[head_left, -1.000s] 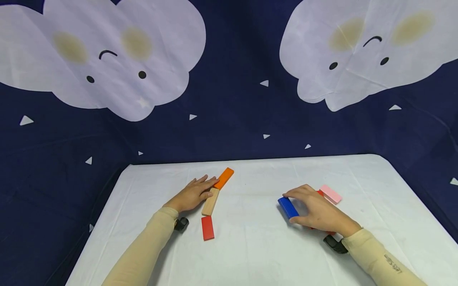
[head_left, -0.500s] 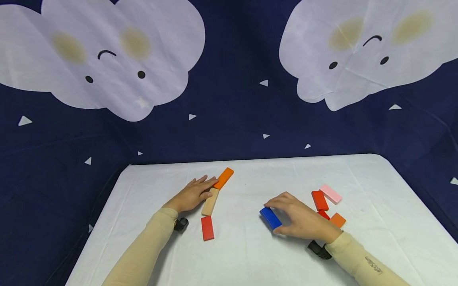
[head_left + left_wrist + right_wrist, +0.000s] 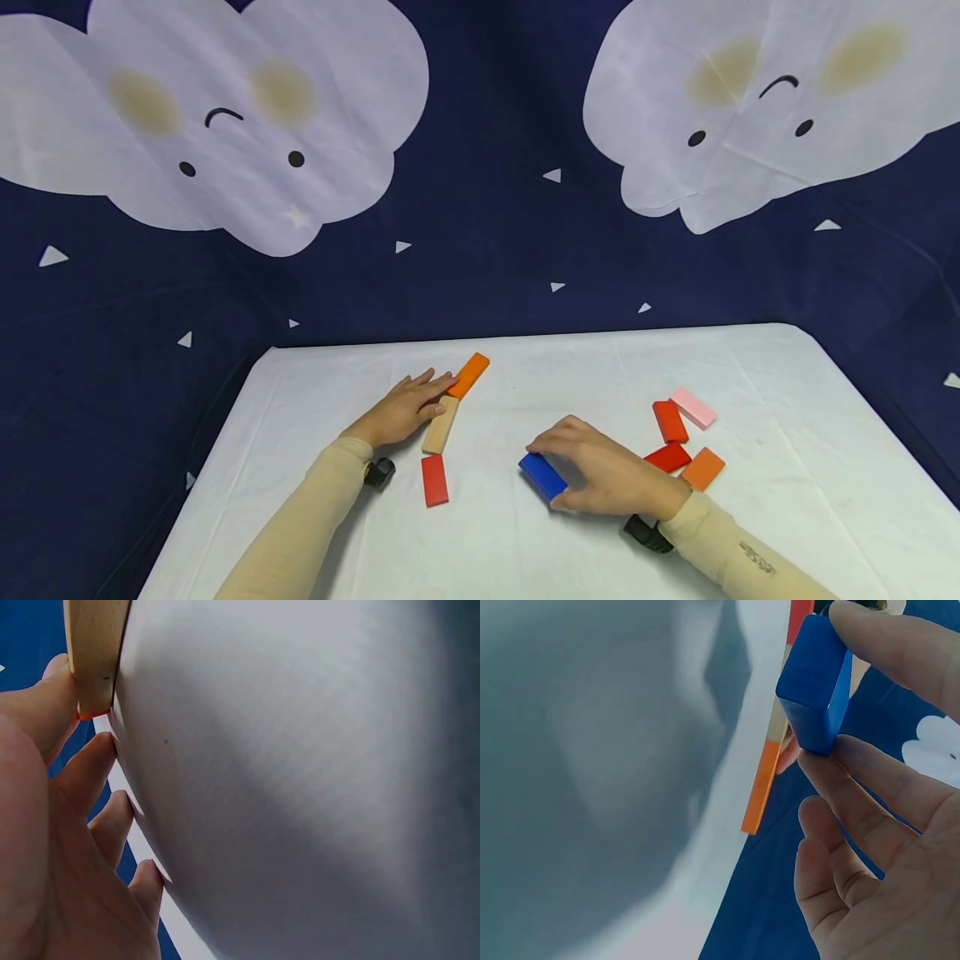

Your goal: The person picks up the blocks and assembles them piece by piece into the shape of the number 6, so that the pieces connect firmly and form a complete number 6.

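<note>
Left hand (image 3: 405, 408) left of blue block (image 3: 543, 476), fingers extended, gripping nothing, touching wooden block (image 3: 440, 425) and long orange block (image 3: 468, 377). Lone red block (image 3: 435, 481) directly left of blue block. Blue block pinched between thumb and fingers of right hand (image 3: 609, 475). Right of blue block: near red block (image 3: 667, 457), far red block (image 3: 670, 421), pink block (image 3: 694, 409), short orange block (image 3: 703, 469).

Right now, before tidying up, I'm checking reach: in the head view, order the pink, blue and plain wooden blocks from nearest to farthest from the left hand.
1. Plain wooden block: just right of the left hand.
2. Blue block: farther right, held by the right hand.
3. Pink block: right side, past that hand.
</note>
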`<state>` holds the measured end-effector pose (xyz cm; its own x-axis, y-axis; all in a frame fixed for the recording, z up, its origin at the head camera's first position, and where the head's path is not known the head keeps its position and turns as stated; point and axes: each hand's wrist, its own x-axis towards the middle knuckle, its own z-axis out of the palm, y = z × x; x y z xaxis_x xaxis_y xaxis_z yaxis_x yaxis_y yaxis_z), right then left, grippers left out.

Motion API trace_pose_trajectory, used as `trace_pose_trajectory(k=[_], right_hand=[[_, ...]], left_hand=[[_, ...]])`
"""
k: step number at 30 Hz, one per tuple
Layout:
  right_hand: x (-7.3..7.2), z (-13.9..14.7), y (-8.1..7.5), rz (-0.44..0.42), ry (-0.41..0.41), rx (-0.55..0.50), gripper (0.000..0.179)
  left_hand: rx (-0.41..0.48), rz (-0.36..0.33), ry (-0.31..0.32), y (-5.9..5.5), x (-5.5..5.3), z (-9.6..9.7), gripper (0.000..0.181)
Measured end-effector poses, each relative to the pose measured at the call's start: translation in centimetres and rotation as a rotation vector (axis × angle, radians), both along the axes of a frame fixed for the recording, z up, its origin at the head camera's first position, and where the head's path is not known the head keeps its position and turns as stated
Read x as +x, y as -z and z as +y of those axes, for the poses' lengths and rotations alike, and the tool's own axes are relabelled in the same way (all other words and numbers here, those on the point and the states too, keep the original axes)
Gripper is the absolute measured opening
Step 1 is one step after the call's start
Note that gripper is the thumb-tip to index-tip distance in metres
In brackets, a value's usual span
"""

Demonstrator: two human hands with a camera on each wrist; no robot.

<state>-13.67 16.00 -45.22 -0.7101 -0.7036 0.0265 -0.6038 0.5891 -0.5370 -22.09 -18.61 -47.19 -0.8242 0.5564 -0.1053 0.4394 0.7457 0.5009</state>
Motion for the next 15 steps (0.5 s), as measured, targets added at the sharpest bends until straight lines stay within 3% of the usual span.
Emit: trace_pose_trajectory(k=[15], right_hand=[[0.7, -2.2, 0.1, -0.016, -0.071, 0.001, 0.061]], left_hand=[[-0.008, -0.007, -0.016, 0.0, 0.0, 0.2, 0.057]])
